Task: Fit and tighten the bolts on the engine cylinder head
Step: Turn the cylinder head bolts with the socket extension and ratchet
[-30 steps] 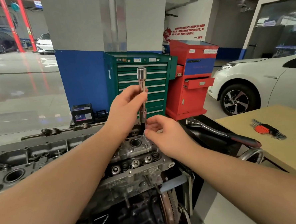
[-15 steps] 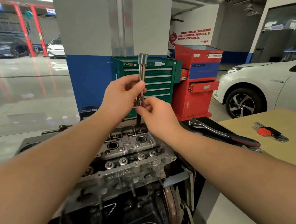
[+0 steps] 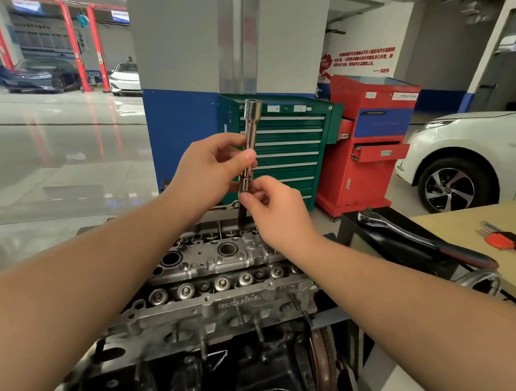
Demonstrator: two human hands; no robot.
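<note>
Hands met above the far edge of the grey cast-metal engine cylinder head (image 3: 215,300). Our left hand (image 3: 210,171) pinched the long chrome socket extension (image 3: 249,144) at mid-length, thumb and fingers clamped on its shaft, holding it upright. Our right hand (image 3: 277,212) gripped the lower end, fingers curled round the dark socket (image 3: 245,187) fitted there. From that socket a dark bolt shank (image 3: 242,217) hung down toward the head's far edge; we could not tell whether its tip touched the casting. On the black stand to the right lay a chrome ratchet wrench with a red-and-black handle (image 3: 419,243). A red-holdered set of hex keys (image 3: 507,240) rested on the tan wooden table (image 3: 464,231).
</note>
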